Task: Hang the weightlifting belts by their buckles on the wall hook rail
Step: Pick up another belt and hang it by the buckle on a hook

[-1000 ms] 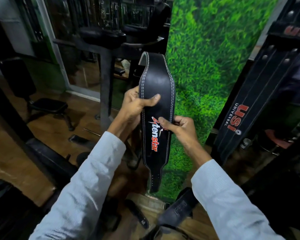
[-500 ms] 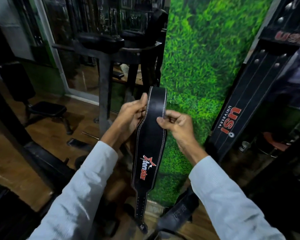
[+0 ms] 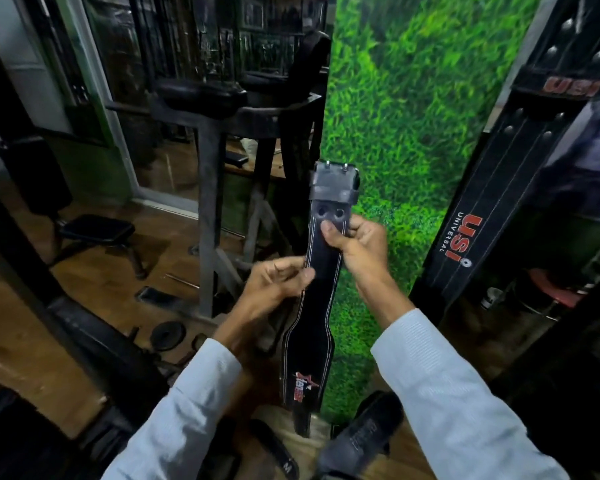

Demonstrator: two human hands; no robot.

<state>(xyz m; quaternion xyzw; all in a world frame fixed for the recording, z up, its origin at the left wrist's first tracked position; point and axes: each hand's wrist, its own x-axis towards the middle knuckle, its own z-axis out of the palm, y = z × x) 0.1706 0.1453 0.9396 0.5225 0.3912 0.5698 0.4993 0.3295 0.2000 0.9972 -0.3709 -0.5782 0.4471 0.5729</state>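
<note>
Head view: one frame, looking forward and down across both forearms in a dim gym room.
Held belt: black leather weightlifting belt with white edge stitching, held upright in mid-air before the person's chest, in front of the left edge of the green grass-print wall panel.
Buckle end: grey metal double-prong buckle with a leather keeper loop at the top of the belt, above both hands; two round rivets sit just below it.
Lower end: the belt widens below the hands, carries a red and white logo, and hangs down towards the wooden floor.
Left hand: at the belt's left edge, thumb pressed on the front face, fingers curled behind; a pinch on the strap.
Right hand: higher, at the belt's right edge just below the rivets, thumb tip on the front face, fingers curled behind; also a pinch.
Sleeves: pale blue ribbed cuffs on both forearms.
Second belt: long black leather belt with red "USI" lettering, hanging at a slant beside the panel's right edge, well apart from the held belt.
Hook rail: cannot be made out.
Surroundings: black metal gym machine frame with a padded rest left of the belt; a black weight plate lies on the floor.
</note>
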